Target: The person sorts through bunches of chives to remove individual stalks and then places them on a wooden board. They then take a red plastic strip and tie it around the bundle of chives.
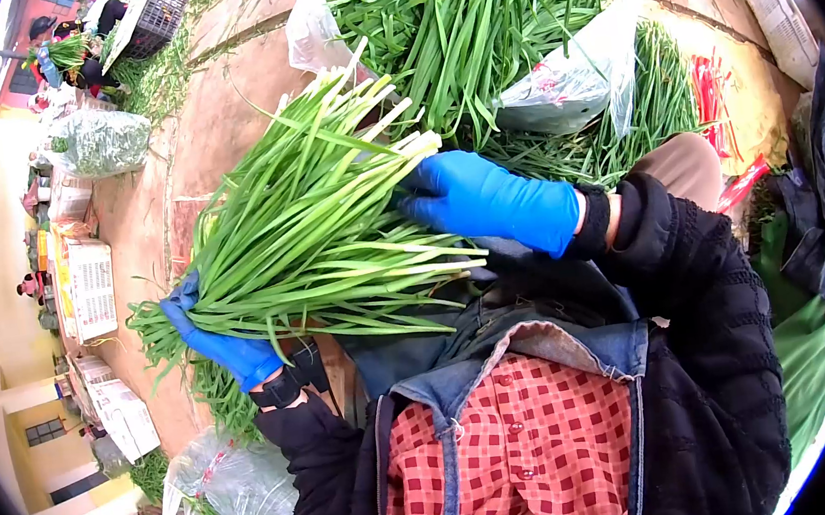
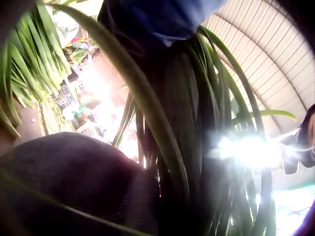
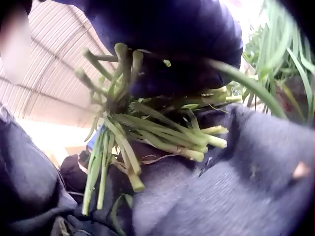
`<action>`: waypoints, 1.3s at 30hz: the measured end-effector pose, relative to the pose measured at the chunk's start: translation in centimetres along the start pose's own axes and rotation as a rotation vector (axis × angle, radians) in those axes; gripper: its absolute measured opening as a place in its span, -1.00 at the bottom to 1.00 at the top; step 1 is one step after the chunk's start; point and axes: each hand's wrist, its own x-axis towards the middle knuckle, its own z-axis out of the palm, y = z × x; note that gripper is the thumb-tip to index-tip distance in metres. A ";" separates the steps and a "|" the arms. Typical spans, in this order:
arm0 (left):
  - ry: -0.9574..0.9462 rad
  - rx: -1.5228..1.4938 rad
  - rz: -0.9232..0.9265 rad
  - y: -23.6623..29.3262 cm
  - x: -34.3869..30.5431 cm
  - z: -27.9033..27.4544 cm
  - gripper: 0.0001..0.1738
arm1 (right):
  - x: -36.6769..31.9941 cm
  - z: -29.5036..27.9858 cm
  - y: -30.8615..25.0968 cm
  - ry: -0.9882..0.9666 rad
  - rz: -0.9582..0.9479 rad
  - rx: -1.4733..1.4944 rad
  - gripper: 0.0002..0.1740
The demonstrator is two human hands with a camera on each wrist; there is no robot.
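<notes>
A large bunch of garlic chives [image 1: 297, 209], long flat green leaves with pale cut stems, lies across the person's lap in the head view. At its leafy end, on the left, the blue-gloved left hand [image 1: 214, 329] grips the bunch from below, leaves draping over it. The blue-gloved right hand [image 1: 492, 199] holds the bunch near the stem ends, its fingertips partly hidden behind the stems. From the right wrist, cut stems [image 3: 167, 137] fan out under the dark glove [image 3: 172, 44]. Leaves [image 2: 187, 123] hang below the left glove [image 2: 157, 24] in the dim left wrist view.
Ahead, an open clear plastic bag [image 1: 557, 101] holds more chives. Red ties [image 1: 712, 110] lie at the right beside a loose pile of chives [image 1: 650, 82]. Filled plastic bags [image 1: 99, 142], white crates [image 1: 92, 288] and other people [image 1: 93, 40] are at the left.
</notes>
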 end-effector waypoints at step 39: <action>0.086 -0.049 0.023 -0.4 -1.3 0.8 -0.70 | -2.2 -9.3 5.0 -0.040 -0.020 -0.374 -0.63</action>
